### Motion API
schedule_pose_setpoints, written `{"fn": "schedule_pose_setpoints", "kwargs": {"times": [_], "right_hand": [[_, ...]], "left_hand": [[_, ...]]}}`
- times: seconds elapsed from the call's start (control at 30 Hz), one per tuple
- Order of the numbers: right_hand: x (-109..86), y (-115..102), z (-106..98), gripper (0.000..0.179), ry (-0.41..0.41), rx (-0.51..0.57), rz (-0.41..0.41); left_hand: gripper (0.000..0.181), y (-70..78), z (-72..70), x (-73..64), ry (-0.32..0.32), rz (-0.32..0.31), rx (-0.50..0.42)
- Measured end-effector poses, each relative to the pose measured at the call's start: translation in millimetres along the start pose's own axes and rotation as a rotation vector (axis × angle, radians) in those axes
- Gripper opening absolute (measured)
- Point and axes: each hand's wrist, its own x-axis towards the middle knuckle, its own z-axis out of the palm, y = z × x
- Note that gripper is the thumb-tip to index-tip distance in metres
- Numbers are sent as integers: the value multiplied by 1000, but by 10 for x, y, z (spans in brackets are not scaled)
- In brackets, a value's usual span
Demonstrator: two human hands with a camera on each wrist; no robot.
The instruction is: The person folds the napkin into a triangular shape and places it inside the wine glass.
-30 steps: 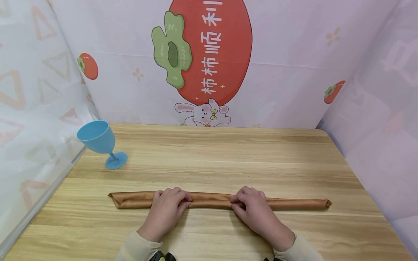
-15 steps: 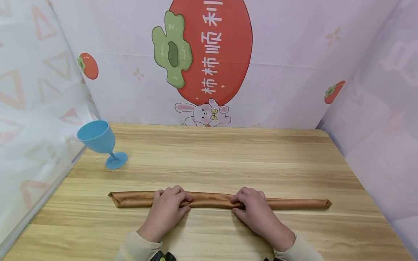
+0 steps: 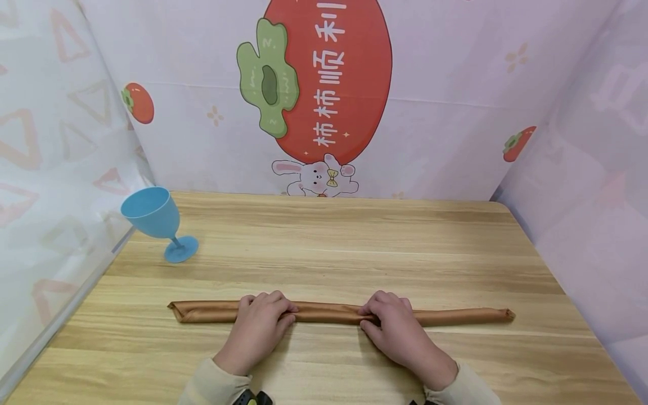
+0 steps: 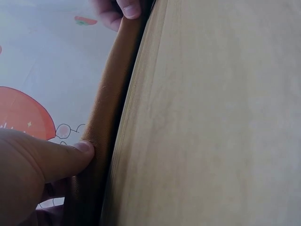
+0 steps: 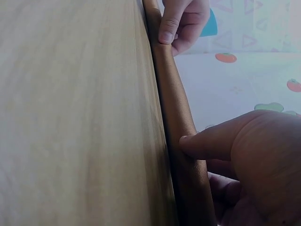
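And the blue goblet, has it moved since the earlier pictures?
No, in no direction: in the head view, the blue goblet stands at the same place relative to the far edge of the table.

I looked over a pale wood-grained table, its far right corner rounded. Behind it I saw a pinkish-white back sheet, creased crosswise and printed with a big red fruit bearing white characters, a white rabbit beneath, and a smaller fruit towards either side. A whitish left sheet carried faint orange triangles; the mauve right sheet looked dimmer in the soft light.
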Motion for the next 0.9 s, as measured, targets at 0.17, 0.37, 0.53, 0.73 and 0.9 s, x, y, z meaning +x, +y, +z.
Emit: {"fn": "schedule_pose_setpoints", "kwargs": {"times": [0.17, 0.37, 0.53, 0.73, 0.9], "right_hand": [[-1, 2, -12, 14, -8, -13, -2], [-2, 27, -9, 19, -27, -8, 8], [-6, 38, 0, 19, -27, 23, 19], [6, 50, 15, 14, -5, 50, 41], [10, 47, 9, 12, 9, 35, 39]], "left_hand": [[7, 1, 2, -1, 18, 15, 22], [9, 2, 10, 0, 13, 8, 23], [15, 3, 4, 25, -25, -57, -50], [15, -14, -11, 34, -16, -72, -57], [11, -25, -13, 25, -14, -45, -10]]}}
